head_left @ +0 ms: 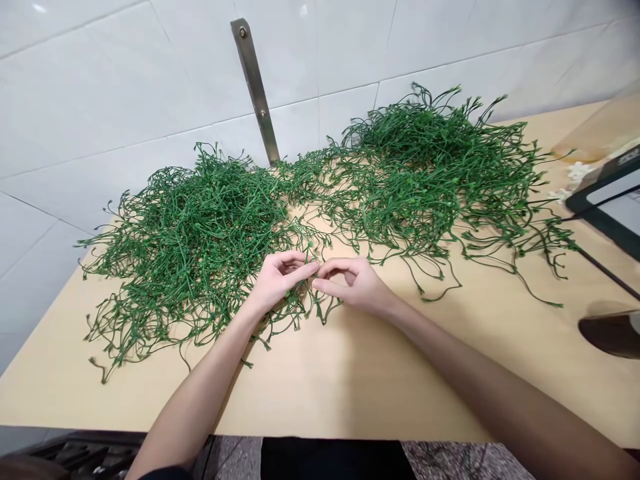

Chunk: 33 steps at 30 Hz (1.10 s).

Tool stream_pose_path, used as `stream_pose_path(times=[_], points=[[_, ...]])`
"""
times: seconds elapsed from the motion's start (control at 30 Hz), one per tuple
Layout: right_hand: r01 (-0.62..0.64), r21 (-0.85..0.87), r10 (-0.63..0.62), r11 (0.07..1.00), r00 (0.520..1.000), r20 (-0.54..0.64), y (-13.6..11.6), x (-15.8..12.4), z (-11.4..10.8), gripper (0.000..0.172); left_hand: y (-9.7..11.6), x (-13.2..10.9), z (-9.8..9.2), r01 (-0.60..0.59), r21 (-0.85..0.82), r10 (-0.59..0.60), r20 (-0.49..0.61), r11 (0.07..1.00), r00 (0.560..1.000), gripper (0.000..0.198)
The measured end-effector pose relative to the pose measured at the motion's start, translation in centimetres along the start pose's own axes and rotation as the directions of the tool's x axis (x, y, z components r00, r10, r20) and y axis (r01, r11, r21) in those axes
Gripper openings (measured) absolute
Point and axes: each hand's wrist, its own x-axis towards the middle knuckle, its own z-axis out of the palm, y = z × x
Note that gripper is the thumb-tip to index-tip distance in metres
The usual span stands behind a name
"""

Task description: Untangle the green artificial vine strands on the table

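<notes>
Green plastic stem (311, 248), near the centre of the frame: its bright tip shows just above the left fingertips, its long axis seemingly running up the frame, though fingers cover most of it. The left hand (285, 275) appears to pinch it between thumb and forefinger and is the nearer hand. The right hand (354, 283) is curled just beside, fingertips almost meeting the left's; whether it grips anything, I cannot tell. Tangled stems spread in a left heap (200, 227) and a right heap (430, 167) on the tabletop (425, 380).
</notes>
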Motion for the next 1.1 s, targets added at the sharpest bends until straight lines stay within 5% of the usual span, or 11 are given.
stream_pose_path(times=[0.3,0.5,0.73,0.9,1.1], points=[[-0.116,0.083,0.115,0.99,0.993,0.015,0.6,0.3,-0.3,0.028,-0.3,0.1,-0.4,0.018,-0.034,-0.018,0.016,0.999,1.0,0.019],[-0.081,0.05,0.083,0.995,0.996,-0.041,0.4,0.4,-0.4,0.027,0.1,0.0,-0.1,0.012,0.015,-0.013,0.016,1.0,1.0,0.023],[-0.158,0.113,0.15,0.981,0.985,0.082,-0.7,0.4,-0.9,0.058,0.1,0.0,-0.2,0.043,0.004,-0.043,0.022,0.999,0.999,0.028],[-0.232,0.193,0.189,0.953,0.958,0.218,-1.3,0.3,-1.0,0.042,0.2,-0.1,-0.1,0.054,-0.04,-0.05,0.079,0.998,0.996,0.03],[-0.279,0.281,0.231,0.918,0.954,0.193,-1.0,0.3,-1.2,0.03,0.2,-0.3,-0.1,0.083,-0.036,-0.079,0.095,0.996,0.992,0.034]])
